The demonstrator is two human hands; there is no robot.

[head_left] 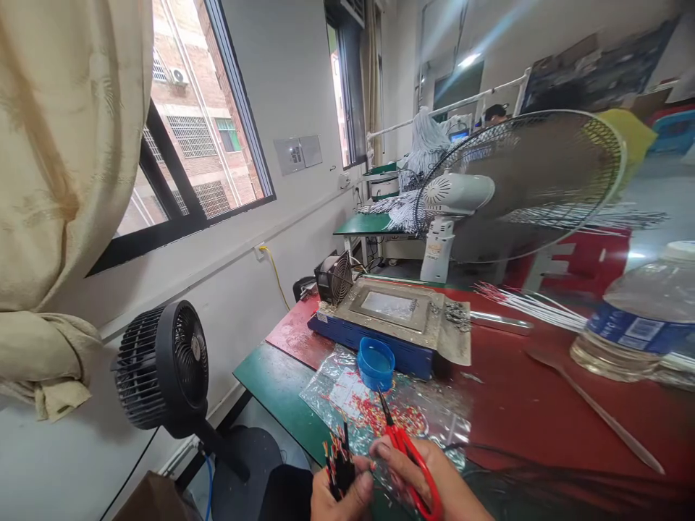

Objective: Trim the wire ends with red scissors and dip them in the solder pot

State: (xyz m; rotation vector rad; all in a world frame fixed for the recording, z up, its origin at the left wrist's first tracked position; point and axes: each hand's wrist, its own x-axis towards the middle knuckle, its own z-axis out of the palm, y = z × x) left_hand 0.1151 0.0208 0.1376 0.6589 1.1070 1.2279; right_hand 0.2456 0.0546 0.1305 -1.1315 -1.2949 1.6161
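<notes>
Head view: left hand (339,499) grips wire bundle (339,457) beside scissors-holding right hand (428,481)

Both hands (380,485) bare, no gloves/rings seen; wrists mostly out of frame, no sleeve visible

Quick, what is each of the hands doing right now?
Left hand: closed around a bundle of thin black wires.
Right hand: closed on red-handled scissors, blades pointing away toward the blue cap.

We see bright daylight from the window (200,137), streaky ceiling-lamp glare upper right, strong wide-angle bending at the edges, and a smeared, out-of-focus bottle (641,318) on the right.
</notes>
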